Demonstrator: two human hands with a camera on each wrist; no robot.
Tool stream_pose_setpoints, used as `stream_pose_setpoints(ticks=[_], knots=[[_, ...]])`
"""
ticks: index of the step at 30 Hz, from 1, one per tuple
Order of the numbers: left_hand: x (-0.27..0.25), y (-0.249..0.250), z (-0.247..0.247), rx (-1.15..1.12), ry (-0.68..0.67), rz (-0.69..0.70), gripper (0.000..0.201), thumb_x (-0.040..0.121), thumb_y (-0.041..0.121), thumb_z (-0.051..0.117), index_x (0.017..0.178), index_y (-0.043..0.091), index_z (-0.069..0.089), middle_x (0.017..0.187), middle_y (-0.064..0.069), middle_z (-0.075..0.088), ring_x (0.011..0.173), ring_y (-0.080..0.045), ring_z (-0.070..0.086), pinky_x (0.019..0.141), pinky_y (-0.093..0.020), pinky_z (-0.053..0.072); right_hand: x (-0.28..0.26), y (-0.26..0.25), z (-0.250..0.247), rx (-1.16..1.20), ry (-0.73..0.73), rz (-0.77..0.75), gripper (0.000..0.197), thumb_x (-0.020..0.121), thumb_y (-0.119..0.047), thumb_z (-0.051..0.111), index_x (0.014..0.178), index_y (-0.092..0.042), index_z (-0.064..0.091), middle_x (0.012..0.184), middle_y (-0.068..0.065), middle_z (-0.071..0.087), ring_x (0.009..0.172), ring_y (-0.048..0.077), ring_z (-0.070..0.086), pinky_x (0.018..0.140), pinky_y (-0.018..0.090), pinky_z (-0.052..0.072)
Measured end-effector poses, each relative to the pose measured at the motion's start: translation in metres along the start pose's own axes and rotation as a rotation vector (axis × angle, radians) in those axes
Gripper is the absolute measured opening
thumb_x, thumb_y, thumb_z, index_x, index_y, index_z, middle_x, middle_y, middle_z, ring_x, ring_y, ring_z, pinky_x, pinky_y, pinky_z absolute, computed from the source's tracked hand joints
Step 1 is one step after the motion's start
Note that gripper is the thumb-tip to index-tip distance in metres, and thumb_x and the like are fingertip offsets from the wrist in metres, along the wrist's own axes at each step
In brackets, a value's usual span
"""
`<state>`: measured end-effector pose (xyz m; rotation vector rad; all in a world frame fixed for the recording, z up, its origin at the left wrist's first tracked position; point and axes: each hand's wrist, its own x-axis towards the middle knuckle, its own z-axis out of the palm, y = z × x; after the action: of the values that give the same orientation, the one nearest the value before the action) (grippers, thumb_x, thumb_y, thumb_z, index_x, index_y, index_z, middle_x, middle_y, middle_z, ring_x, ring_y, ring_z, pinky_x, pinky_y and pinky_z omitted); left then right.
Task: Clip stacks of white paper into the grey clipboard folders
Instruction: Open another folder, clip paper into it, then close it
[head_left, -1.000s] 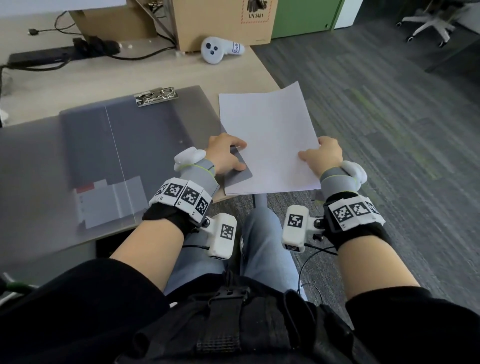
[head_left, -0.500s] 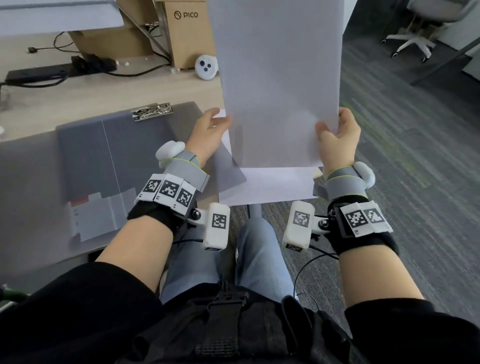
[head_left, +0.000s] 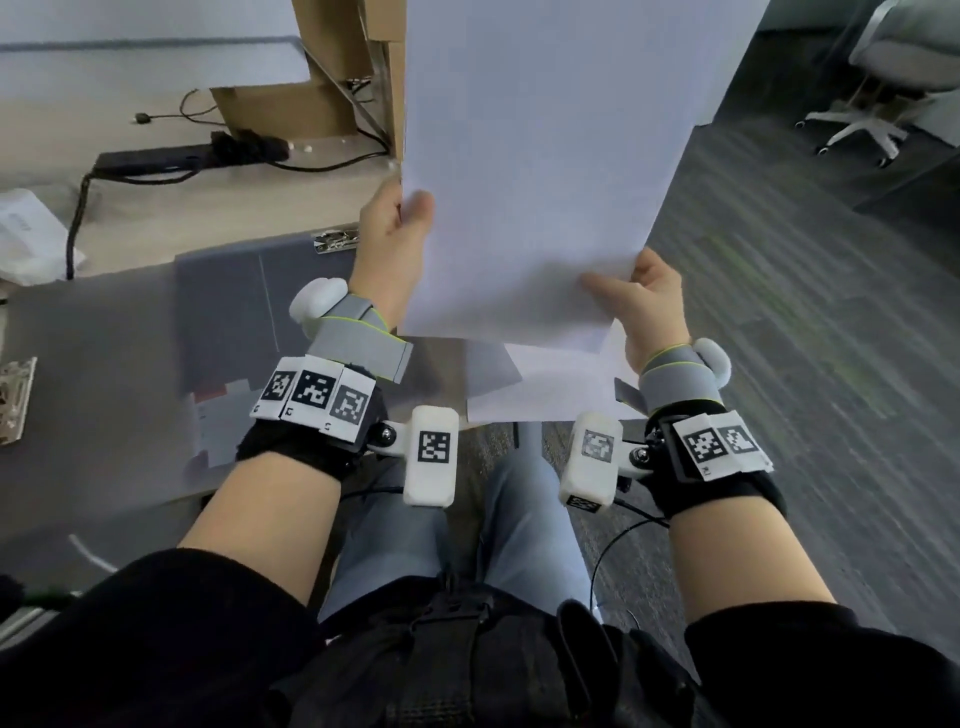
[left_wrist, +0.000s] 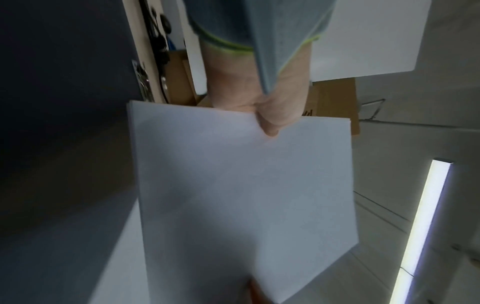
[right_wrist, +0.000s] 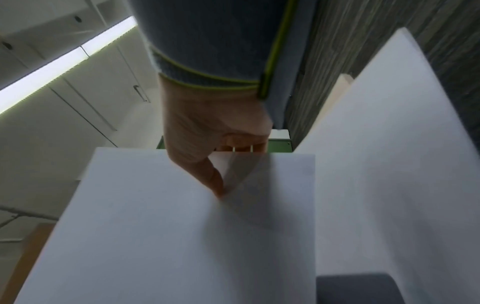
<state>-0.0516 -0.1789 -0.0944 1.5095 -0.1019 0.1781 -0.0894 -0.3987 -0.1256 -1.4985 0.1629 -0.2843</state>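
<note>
**Both hands hold the paper upright**

Left hand (head_left: 390, 244) pinches the lifted paper stack (head_left: 540, 171) at its left edge, thumb on the face toward me and fingers hidden behind. My right hand (head_left: 647, 306) grips the lower right corner the same way, thumb lying across the sheet.

The stack stands nearly upright above the bench (head_left: 104, 322), its long axis running up and away from me, leaning a little to the right; its top edge is cut off by the picture. Its bottom edge hangs clear above a second paper stack (head_left: 550, 384) lying flat at the bench's right edge, partly over the grey clipboard folder (head_left: 223, 322).

That folder lies open and flat to the left, its metal clip (head_left: 336, 240) at the far edge, just beside my left hand. Open floor lies to the right.

Farther back, a cardboard box (head_left: 322, 88) and a black power strip (head_left: 192, 155) sit on the bench; the lifted sheets hide what is behind them.
</note>
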Motion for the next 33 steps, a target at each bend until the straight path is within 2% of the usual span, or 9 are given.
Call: stream_pose_setpoints(ticks=[3, 7, 12, 18, 20, 23, 28, 31, 33], knots=[[-0.016, -0.011, -0.03, 0.015, 0.034, -0.03, 0.028, 0.095, 0.004, 0.038, 0.091, 0.027, 0.055, 0.094, 0.0, 0.061, 0.09, -0.017, 0.053, 0.083, -0.029, 0.046, -0.009, 0.007, 0.026, 0.053, -0.104, 0.108, 0.022, 0.068, 0.004, 0.07, 0.081, -0.014, 0.067, 0.069, -0.008, 0.073, 0.071, 0.017, 0.065, 0.069, 0.026, 0.052], [-0.029, -0.015, -0.058, 0.131, 0.093, -0.071, 0.013, 0.083, 0.017, 0.042, 0.079, 0.026, 0.051, 0.091, -0.008, 0.051, 0.084, -0.016, 0.041, 0.075, -0.032, 0.035, -0.017, 0.006, 0.06, 0.076, -0.141, 0.167, 0.031, 0.057, -0.003, 0.072, 0.087, -0.007, 0.067, 0.063, -0.008, 0.073, 0.06, 0.009, 0.068, 0.06, 0.021, 0.055], [-0.038, -0.002, -0.124, 0.108, 0.233, -0.09, 0.003, 0.081, 0.019, 0.046, 0.08, 0.018, 0.049, 0.089, -0.009, 0.048, 0.083, -0.019, 0.042, 0.073, -0.035, 0.037, -0.03, -0.006, 0.128, 0.024, -0.224, 0.16, 0.012, 0.082, 0.001, 0.066, 0.089, -0.007, 0.06, 0.079, -0.002, 0.066, 0.063, 0.009, 0.064, 0.067, 0.024, 0.055], [-0.065, 0.0, -0.203, 0.178, 0.369, -0.194, 0.021, 0.087, 0.007, 0.047, 0.074, 0.022, 0.056, 0.09, -0.01, 0.056, 0.085, -0.018, 0.048, 0.076, -0.032, 0.039, -0.05, 0.0, 0.209, -0.096, -0.342, 0.181, 0.017, 0.086, 0.003, 0.059, 0.101, -0.005, 0.062, 0.082, 0.001, 0.062, 0.064, 0.01, 0.059, 0.063, 0.024, 0.052], [-0.075, -0.003, -0.225, 0.193, 0.403, -0.226, 0.024, 0.091, 0.002, 0.045, 0.081, 0.016, 0.062, 0.089, -0.008, 0.059, 0.084, -0.018, 0.051, 0.076, -0.029, 0.04, -0.058, 0.005, 0.23, -0.124, -0.367, 0.229, 0.02, 0.086, 0.004, 0.06, 0.105, 0.0, 0.063, 0.078, -0.001, 0.061, 0.066, 0.013, 0.057, 0.067, 0.027, 0.05], [-0.086, -0.007, -0.265, 0.231, 0.513, -0.253, 0.028, 0.091, 0.002, 0.048, 0.115, 0.004, 0.062, 0.095, -0.004, 0.063, 0.078, -0.005, 0.06, 0.067, -0.014, 0.048, -0.071, 0.013, 0.262, -0.193, -0.401, 0.295, 0.031, 0.085, 0.002, 0.06, 0.116, 0.004, 0.06, 0.076, -0.001, 0.06, 0.065, 0.014, 0.055, 0.066, 0.028, 0.049], [-0.1, -0.016, -0.321, 0.323, 0.816, -0.326, 0.028, 0.086, 0.012, 0.056, 0.113, 0.006, 0.065, 0.113, -0.014, 0.068, 0.098, -0.023, 0.062, 0.084, -0.029, 0.05, -0.085, 0.022, 0.296, -0.315, -0.457, 0.366, 0.035, 0.086, -0.003, 0.061, 0.121, 0.002, 0.058, 0.091, 0.007, 0.062, 0.077, 0.021, 0.056, 0.064, 0.026, 0.046], [-0.109, -0.024, -0.342, 0.5, 0.798, -0.46, 0.022, 0.089, 0.028, 0.054, 0.092, 0.011, 0.068, 0.101, -0.013, 0.069, 0.097, -0.032, 0.061, 0.082, -0.033, 0.047, -0.089, 0.029, 0.313, -0.392, -0.487, 0.424, 0.041, 0.088, -0.006, 0.061, 0.127, 0.003, 0.052, 0.115, 0.017, 0.062, 0.09, 0.019, 0.052, 0.071, 0.027, 0.043], [-0.111, -0.027, -0.344, 0.623, 0.744, -0.514, 0.031, 0.09, 0.026, 0.047, 0.094, -0.002, 0.061, 0.1, -0.024, 0.065, 0.096, -0.044, 0.057, 0.079, -0.043, 0.045, -0.088, 0.033, 0.315, -0.44, -0.489, 0.452, 0.045, 0.09, -0.009, 0.059, 0.132, 0.003, 0.045, 0.123, 0.017, 0.058, 0.094, 0.017, 0.047, 0.077, 0.026, 0.038]])
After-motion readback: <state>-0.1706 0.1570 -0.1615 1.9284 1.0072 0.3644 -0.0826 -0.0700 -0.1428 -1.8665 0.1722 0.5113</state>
